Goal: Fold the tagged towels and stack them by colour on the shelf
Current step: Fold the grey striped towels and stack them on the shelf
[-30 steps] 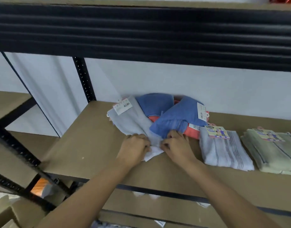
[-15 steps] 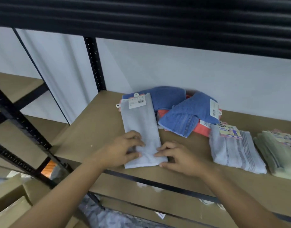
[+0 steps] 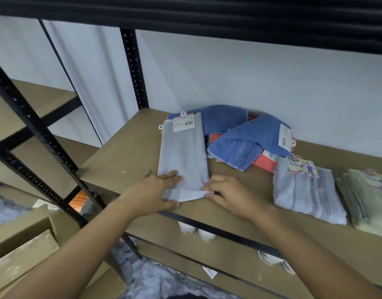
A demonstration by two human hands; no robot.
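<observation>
A light grey towel (image 3: pixel 183 156) with a white tag (image 3: pixel 183 124) lies as a long strip on the brown shelf (image 3: pixel 121 154). My left hand (image 3: pixel 155 190) rests flat on the strip's near left end, fingers straight on top and thumb along the near edge. My right hand (image 3: pixel 226 190) pinches its near right corner. Behind it lies a loose heap of two blue towels (image 3: pixel 250 143) over a coral towel (image 3: pixel 265 164). To the right sit a folded grey striped towel (image 3: pixel 308 190) and a folded green towel (image 3: pixel 367 201), both tagged.
A black perforated upright (image 3: pixel 134 67) stands at the shelf's back left corner and a dark beam runs overhead. Cardboard boxes (image 3: pixel 19 244) sit low on the left. White cups (image 3: pixel 187 227) show on the lower shelf under the front rail.
The grey towel went from bunched under my hands to a flat long strip. Both hands drew back to its near end, the right now pinching the corner.
</observation>
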